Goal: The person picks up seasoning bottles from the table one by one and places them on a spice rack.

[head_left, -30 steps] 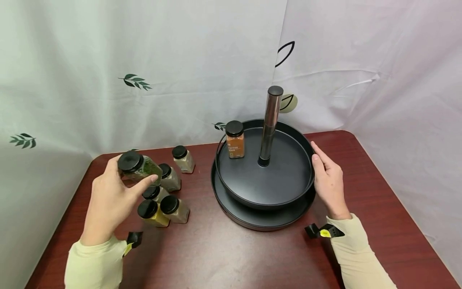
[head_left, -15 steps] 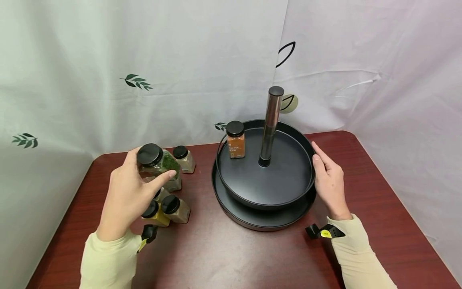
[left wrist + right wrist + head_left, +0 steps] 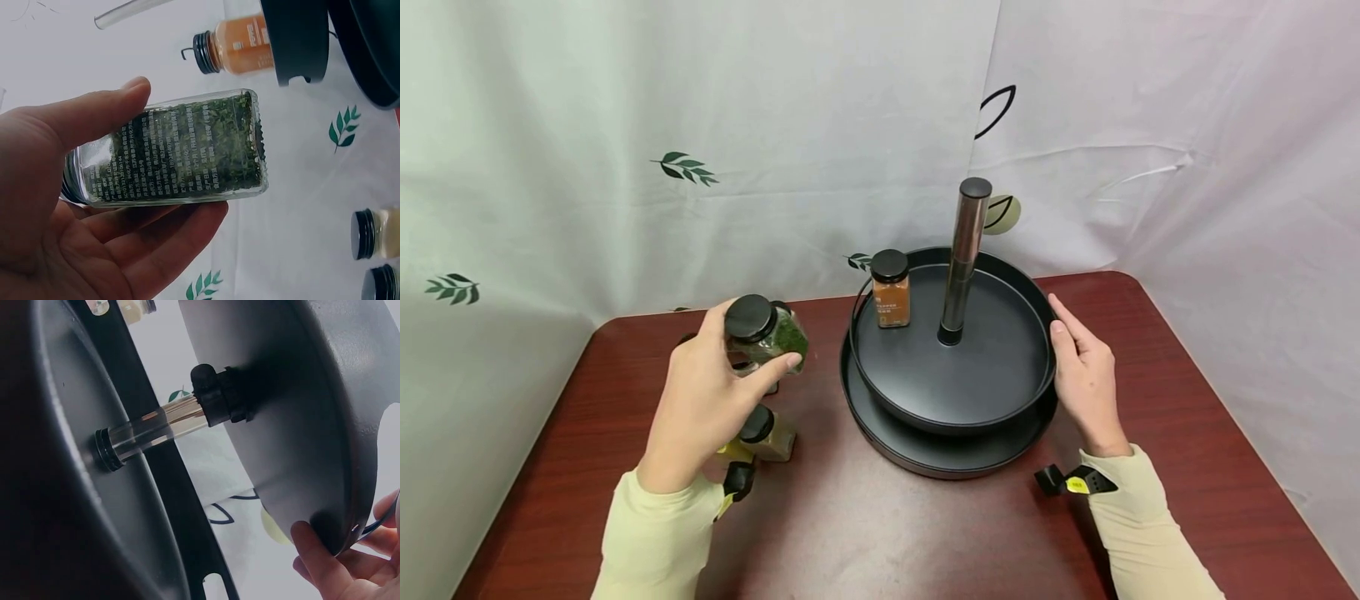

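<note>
In the head view my left hand [image 3: 703,400] holds a glass spice jar [image 3: 786,340] of green dried herbs above the table, its black lid tilted toward the upper left. The left wrist view shows the thumb on one side of the herb jar [image 3: 181,150] and fingers on the other. My right hand [image 3: 1086,379] grips the right edge of the upper tray [image 3: 910,375] of a black two-tier rack. In the right wrist view, its thumb [image 3: 322,562] lies against the tray's edge. An orange spice jar [image 3: 892,303] stands on the upper tray, left of the central post [image 3: 962,258].
Below the upper tray is a wider lower tray [image 3: 917,457]. Beside my left wrist stand a beige spice jar [image 3: 777,442] and a yellow one [image 3: 737,451]. Other jars are mostly hidden behind my left hand. A white curtain [image 3: 820,125] hangs behind the red-brown table [image 3: 880,533].
My left hand has moved right with the herb jar, passing over the standing jars toward the rack. The right hand and the rack have stayed in place.
</note>
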Demonstrator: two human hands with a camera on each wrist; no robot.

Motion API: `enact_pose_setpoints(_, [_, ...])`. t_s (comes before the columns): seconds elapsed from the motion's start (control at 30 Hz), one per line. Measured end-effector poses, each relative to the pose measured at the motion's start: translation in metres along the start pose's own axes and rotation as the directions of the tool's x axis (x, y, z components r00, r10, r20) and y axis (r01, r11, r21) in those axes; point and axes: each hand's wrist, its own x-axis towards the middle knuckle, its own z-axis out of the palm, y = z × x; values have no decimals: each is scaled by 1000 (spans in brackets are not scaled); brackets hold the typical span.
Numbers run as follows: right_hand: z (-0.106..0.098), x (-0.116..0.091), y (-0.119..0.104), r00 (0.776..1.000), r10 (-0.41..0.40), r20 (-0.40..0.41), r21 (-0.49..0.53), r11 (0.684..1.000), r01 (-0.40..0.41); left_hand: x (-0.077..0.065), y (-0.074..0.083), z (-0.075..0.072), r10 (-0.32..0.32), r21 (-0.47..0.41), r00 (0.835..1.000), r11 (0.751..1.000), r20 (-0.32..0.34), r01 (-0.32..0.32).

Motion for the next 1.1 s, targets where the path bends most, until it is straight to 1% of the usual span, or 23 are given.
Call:
enact_pose_setpoints(0.2, [0, 0, 0, 1000, 0, 3, -1, 1000, 0, 2, 7, 6, 45, -12, 999, 999, -2, -45])
enact_pose_setpoints(0.33, [0, 0, 1, 1000, -5, -3, -1, 1000, 5, 4, 12, 11, 60, -51, 998, 997, 23, -58])
enact_pose_setpoints(0.5, [0, 0, 1, 1000, -3, -7, 2, 1000, 3, 5, 18, 18, 57, -104, 997, 993, 48, -51])
enact_pose_setpoints(0.6, [1, 0, 1, 1000, -2, -6, 5, 1000, 2, 6, 22, 21, 58, -101, 997, 993, 45, -53])
enact_pose_setpoints(0.83, [0, 0, 1, 1000, 0, -6, 11, 1000, 1, 11, 31, 29, 64, -143, 996, 988, 59, -56])
enact_pose_setpoints(1.1, [1, 0, 1, 1000, -2, -8, 7, 1000, 2, 18, 40, 40, 77, -136, 993, 988, 86, -65])
